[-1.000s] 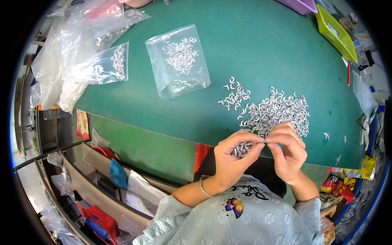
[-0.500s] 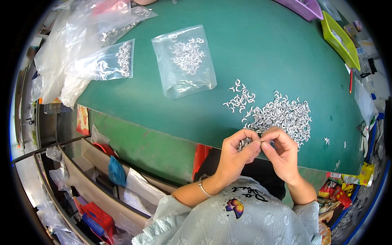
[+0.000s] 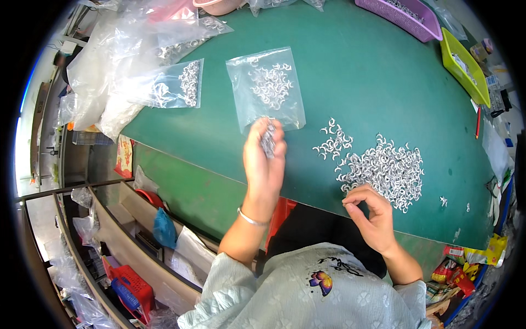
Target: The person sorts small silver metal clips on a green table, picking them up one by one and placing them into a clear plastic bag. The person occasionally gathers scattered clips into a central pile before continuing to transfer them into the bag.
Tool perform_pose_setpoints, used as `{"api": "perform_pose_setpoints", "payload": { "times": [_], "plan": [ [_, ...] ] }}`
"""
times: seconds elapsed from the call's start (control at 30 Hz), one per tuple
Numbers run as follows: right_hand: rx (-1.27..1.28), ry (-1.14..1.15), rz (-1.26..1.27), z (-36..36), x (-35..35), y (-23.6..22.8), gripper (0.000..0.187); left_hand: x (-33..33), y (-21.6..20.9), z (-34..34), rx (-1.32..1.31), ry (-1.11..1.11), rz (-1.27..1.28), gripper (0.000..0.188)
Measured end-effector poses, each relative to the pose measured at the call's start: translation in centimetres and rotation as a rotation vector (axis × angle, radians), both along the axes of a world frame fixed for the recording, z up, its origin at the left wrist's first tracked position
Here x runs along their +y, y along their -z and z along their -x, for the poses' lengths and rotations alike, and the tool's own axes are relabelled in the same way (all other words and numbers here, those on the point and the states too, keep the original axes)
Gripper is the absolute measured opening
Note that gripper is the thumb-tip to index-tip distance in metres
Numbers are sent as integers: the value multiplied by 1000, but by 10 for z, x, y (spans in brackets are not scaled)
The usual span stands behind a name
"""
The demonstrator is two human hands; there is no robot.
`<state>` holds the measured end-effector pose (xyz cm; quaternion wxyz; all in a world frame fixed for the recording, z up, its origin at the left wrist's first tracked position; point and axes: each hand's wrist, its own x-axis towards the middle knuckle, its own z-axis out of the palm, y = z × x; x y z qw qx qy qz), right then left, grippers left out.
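Observation:
My left hand (image 3: 265, 162) reaches over the green tabletop to the near edge of a clear plastic bag (image 3: 244, 104). Its fingers curl around a handful of silvery crescent pieces (image 3: 268, 142). A patch of similar crescents (image 3: 272, 88) shows in the middle of the bag; whether they lie inside or on top I cannot tell. Near the table's front edge, my right hand (image 3: 374, 215) has thumb and forefinger pinched together. Anything between those fingertips is too small to make out. Just beyond it spreads a large pile of crescents (image 3: 390, 170), with a smaller cluster (image 3: 333, 140) to its left.
A filled clear bag (image 3: 189, 85) and heaped plastic bags (image 3: 104, 71) occupy the far left. Purple (image 3: 419, 28) and lime-green (image 3: 466, 79) baskets stand at the far right, near a red pencil (image 3: 478, 123). Wooden shelving (image 3: 159, 263) is below left.
My hands have parted. The left has swung left and away to the bag, carrying crescents; the right stays near the pile, slightly lower. The whole view has shifted a little.

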<state>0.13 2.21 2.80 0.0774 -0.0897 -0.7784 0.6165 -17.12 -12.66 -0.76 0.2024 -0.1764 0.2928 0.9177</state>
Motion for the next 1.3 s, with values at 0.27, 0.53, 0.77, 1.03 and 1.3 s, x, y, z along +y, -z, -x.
{"api": "perform_pose_setpoints", "payload": {
  "times": [0.27, 0.53, 0.77, 1.03, 1.3],
  "plan": [
    [-6, -45, 97, 2, -6, 3, 8, 29, -19, 50, 314, -173, -33, 36],
    [-12, -21, 136, -5, -2, 9, 8, 17, -24, 63, 276, -24, 90, 46],
    [33, 82, -103, -11, 8, -1, 12, 15, -16, 53, 323, -38, 251, 51],
    [169, 117, -792, -31, 16, 7, 23, 15, -9, 55, 329, -82, 307, 46],
    [-37, -375, -960, -21, 16, 13, 60, 15, -17, 26, 436, -77, 392, 53]
  ]
}}
